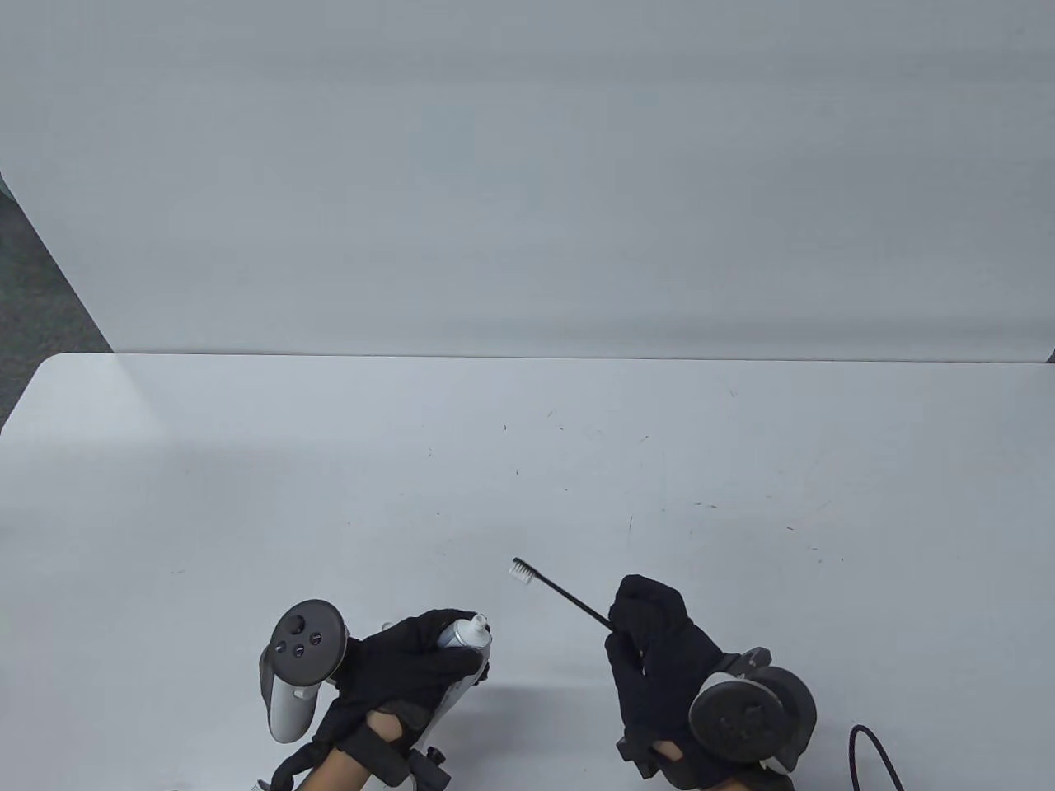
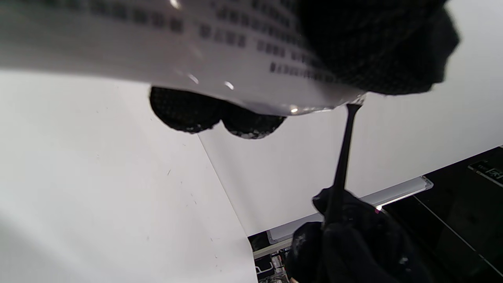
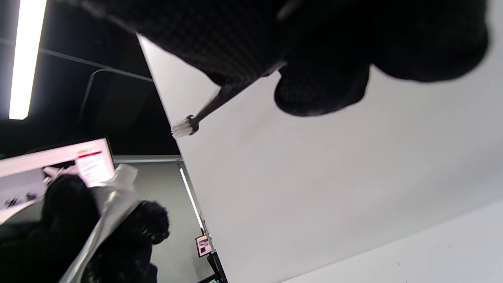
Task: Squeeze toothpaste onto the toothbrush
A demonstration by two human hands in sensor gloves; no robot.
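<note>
My left hand (image 1: 396, 667) grips a silver-white toothpaste tube (image 1: 461, 633), its nozzle end pointing up and to the right. The tube fills the top of the left wrist view (image 2: 220, 51). My right hand (image 1: 659, 651) grips the black handle of a toothbrush (image 1: 569, 597). Its white bristle head (image 1: 521, 569) points up-left, held above the table, a short gap from the tube's nozzle. The brush head shows in the right wrist view (image 3: 184, 126), and the handle in the left wrist view (image 2: 342, 157). The tube also shows in the right wrist view (image 3: 106, 216).
The white table (image 1: 527, 461) stretches behind the hands, with a grey wall panel (image 1: 527, 165) beyond it. A black cable (image 1: 874, 746) lies at the bottom right near my right wrist.
</note>
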